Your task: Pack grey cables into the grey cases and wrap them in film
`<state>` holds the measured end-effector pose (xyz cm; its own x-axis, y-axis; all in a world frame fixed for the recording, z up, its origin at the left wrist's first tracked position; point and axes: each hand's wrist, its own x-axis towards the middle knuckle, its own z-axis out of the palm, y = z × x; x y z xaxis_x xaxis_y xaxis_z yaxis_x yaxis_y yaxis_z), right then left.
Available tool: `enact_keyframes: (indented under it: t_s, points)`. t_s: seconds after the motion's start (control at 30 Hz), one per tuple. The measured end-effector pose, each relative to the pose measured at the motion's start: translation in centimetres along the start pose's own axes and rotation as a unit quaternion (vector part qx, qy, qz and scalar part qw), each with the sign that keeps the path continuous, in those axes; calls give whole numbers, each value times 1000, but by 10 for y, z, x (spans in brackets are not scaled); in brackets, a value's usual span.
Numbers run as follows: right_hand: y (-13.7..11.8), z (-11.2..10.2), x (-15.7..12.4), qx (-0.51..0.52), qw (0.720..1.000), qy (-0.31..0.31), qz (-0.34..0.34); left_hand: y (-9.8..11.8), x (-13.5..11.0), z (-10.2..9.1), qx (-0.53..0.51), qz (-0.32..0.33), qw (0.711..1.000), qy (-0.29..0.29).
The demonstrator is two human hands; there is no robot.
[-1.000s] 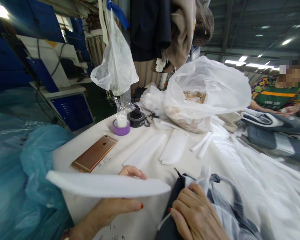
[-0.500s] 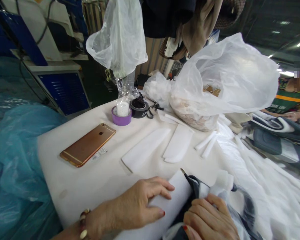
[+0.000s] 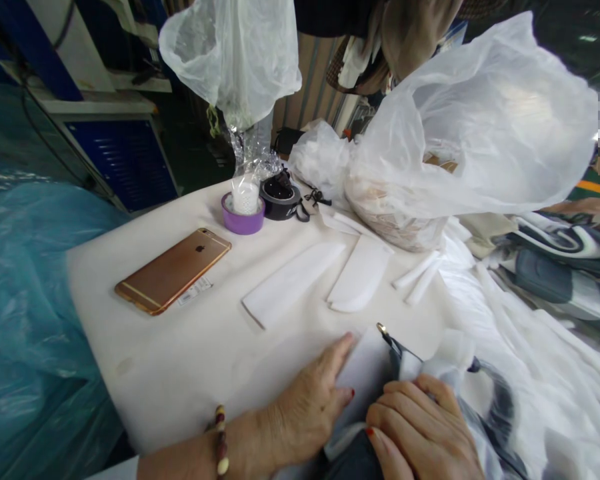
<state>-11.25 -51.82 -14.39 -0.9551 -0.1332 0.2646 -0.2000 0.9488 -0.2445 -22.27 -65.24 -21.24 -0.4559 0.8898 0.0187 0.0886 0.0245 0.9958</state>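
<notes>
Palm down, the left hand presses a white piece flat on the table, fingers stretched out and gripping nothing. Just right of it, the right hand curls over a dark garment at the piece's edge; whether it pinches the cloth I cannot tell. Beyond the left hand lie white strips, and farther left a phone.

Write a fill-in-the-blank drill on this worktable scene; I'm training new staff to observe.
The gold smartphone lies with its ___ facing up. The left hand presses flat on a ___ fabric piece. A beaded ___ circles the left wrist. Beside the black roll stands a ___ cup. Missing: back; white; bracelet; purple.
</notes>
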Motion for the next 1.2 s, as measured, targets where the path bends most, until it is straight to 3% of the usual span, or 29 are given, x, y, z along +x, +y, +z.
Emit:
enact_keyframes:
  t_s: [0.17, 0.3, 0.43, 0.57, 0.73, 0.83, 1.0, 1.2]
  points:
    - [-7, -3, 6, 24, 1000, 7, 14, -2, 16, 10, -147, -28, 987, 51]
    - [-8, -3, 6, 32, 999, 12, 17, 3, 21, 17, -213, -46, 974, 59]
    - [-8, 0, 9, 45, 999, 17, 10, 9, 20, 19, -148, -33, 987, 46]
    - [-5, 8, 13, 29, 999, 22, 14, 8, 20, 15, -93, -68, 992, 46]
    - [7, 21, 11, -149, 988, 35, 12, 3, 22, 10, -145, -26, 989, 4]
    - [15, 28, 9, -217, 976, 5, -14, 0, 24, 10, -125, 4, 992, -13]
    - [18, 27, 8, -201, 979, -40, -5, -4, 24, 10, 8, -34, 999, 1]
    - [21, 24, 8, -190, 980, -59, -5, -4, 17, 4, 19, 2, 1000, 2]
